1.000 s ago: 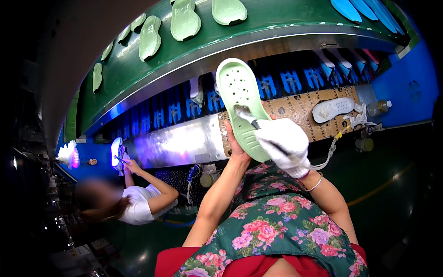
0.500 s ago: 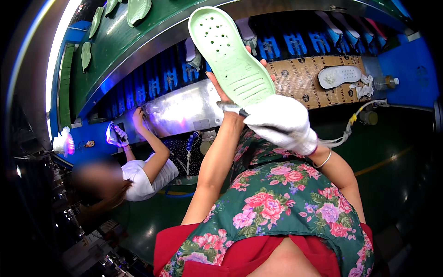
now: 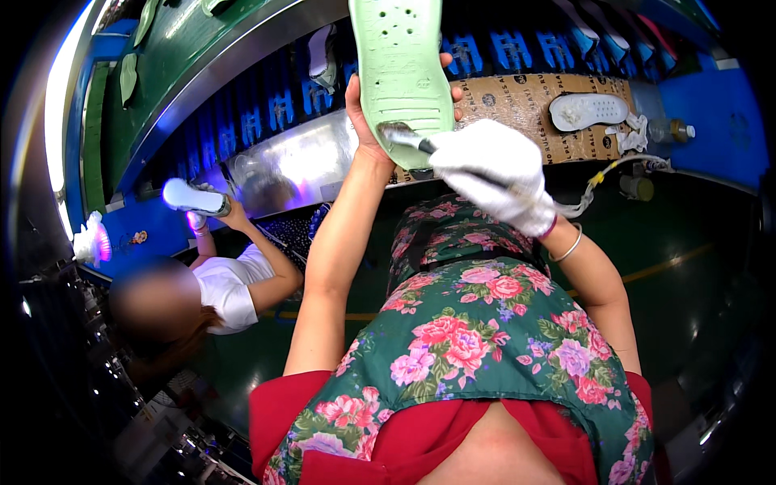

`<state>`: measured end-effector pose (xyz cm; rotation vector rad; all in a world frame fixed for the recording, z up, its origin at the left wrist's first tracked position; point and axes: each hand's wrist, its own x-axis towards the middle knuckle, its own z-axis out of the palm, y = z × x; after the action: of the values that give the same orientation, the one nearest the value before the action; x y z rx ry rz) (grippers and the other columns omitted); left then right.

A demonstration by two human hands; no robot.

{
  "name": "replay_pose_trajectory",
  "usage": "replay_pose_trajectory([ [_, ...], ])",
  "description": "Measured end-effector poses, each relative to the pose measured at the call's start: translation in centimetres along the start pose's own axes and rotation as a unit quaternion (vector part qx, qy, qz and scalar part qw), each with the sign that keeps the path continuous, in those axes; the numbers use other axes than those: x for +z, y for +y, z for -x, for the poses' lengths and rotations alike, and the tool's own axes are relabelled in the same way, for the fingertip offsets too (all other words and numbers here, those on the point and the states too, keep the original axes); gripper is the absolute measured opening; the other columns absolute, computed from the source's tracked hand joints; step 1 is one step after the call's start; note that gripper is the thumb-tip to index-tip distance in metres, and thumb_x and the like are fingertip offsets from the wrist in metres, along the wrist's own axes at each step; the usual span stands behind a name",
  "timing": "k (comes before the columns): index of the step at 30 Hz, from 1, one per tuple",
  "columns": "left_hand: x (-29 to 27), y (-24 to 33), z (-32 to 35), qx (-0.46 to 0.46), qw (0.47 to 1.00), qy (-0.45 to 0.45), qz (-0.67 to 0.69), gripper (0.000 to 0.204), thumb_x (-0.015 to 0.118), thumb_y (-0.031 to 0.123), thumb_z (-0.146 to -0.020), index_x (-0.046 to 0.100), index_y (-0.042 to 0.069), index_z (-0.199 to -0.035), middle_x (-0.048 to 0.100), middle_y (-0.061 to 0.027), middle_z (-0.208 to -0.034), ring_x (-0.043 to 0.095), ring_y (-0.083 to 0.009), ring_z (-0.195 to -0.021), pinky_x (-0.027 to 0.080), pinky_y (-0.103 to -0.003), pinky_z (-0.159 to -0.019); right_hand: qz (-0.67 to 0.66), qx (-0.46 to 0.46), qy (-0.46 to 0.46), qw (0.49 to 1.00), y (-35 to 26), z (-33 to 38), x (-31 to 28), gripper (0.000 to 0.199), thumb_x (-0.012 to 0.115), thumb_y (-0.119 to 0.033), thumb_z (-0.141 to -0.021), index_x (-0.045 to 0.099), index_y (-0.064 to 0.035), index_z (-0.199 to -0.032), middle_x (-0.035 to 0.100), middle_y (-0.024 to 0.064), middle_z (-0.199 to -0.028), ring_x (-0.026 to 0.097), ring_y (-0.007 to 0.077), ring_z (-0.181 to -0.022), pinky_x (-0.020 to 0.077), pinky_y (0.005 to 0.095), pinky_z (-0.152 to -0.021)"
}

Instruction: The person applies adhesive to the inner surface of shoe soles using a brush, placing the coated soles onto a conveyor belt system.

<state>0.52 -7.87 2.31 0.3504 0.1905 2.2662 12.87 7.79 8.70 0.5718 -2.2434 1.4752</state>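
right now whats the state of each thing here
green shoe sole: raised, gripped at its lower end by the bare left hand
brush: held in the gloved right hand, bristles touching the sole
white sole: lying flat on the cardboard

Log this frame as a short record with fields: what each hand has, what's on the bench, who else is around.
left hand: bare left hand holds up a pale green shoe sole from behind
right hand: white-gloved right hand grips a brush, bristles on the sole's lower end
bench: white sole lies on a brown cardboard sheet
conveyor: green belt above carries more green soles
co-worker: a person in a white shirt at left holds a white sole
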Motion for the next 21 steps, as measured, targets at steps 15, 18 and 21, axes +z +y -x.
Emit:
replay_pose_trajectory([
  [15, 1.2, 3.0, -2.2, -0.137, 0.988, 0.011, -0.074, 0.094, 0.047, 0.075, -0.082, 0.039, 0.012, -0.151, 0.044, -0.028, -0.137, 0.054, -0.0423, -0.096, 0.047, -0.054, -0.079, 0.046, -0.088, -0.074, 0.992, -1.6, 0.8, 0.5, 0.032, 0.075, -0.006, -0.077, 0.074, -0.014, -0.108, 0.073, 0.0092, -0.104, 0.07, 0.0267, -0.086, 0.0553, 0.0366, -0.075],
  [18, 1.0, 3.2, -2.3, -0.142, 0.986, 0.008, -0.087, 0.095, 0.047, 0.075, -0.081, 0.041, 0.008, -0.149, 0.045, -0.0289, -0.136, 0.055, -0.0423, -0.095, 0.047, -0.052, -0.079, -0.085, 0.02, -0.064, 0.994, -1.6, 1.0, -0.3, 0.021, 0.076, -0.004, -0.076, 0.076, -0.0092, -0.097, 0.074, 0.0103, -0.099, 0.07, 0.025, -0.084, 0.0552, 0.0342, -0.075],
  [21, 0.8, 3.3, -2.1, -0.138, 0.984, 0.037, -0.108, 0.095, 0.047, 0.074, -0.082, 0.04, 0.007, -0.15, 0.045, -0.0297, -0.137, 0.056, -0.0424, -0.097, 0.049, -0.051, -0.078, -0.007, 0.045, 0.0, 0.999, -0.7, 0.8, -1.0, 0.019, 0.078, -0.003, -0.076, 0.076, -0.0069, -0.094, 0.074, 0.0104, -0.097, 0.071, 0.0256, -0.085, 0.0555, 0.0337, -0.075],
])
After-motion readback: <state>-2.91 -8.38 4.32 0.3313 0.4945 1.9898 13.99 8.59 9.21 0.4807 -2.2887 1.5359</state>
